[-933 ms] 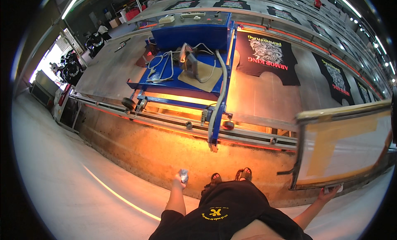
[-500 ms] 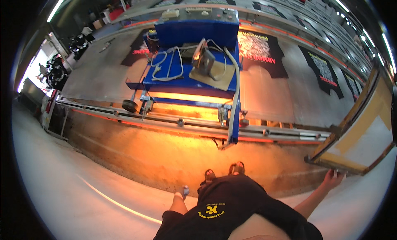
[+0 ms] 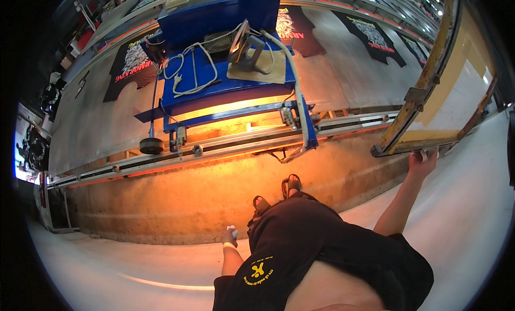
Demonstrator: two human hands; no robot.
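Observation:
At the right, my right hand (image 3: 422, 163) grips the lower edge of a screen printing frame (image 3: 429, 96), with something white at the fingers. The frame has worn, dark-stained bars, a yellowish border and a pale middle, and stands steeply tilted. My left hand (image 3: 229, 236) hangs low beside my body, its fingers curled near something small and white that I cannot make out. Ahead of me a blue wheeled heater cart (image 3: 198, 96) straddles the long printing table, glowing orange underneath. On its top lie an iron (image 3: 249, 51), a brown board (image 3: 257, 67) and a looped pale cable (image 3: 214, 69).
Black printed shirt pieces (image 3: 370, 37) lie along the grey table (image 3: 75, 134). A metal rail (image 3: 225, 147) runs along its near edge, and a black wheel (image 3: 151, 146) sits by the cart's left side. More long tables stretch behind. Parked motorbikes (image 3: 35, 147) stand at far left.
My view has swung, so the cart sits further left in the picture. The frame and my right hand appear higher, and the frame stands more upright. My right hand keeps its hold.

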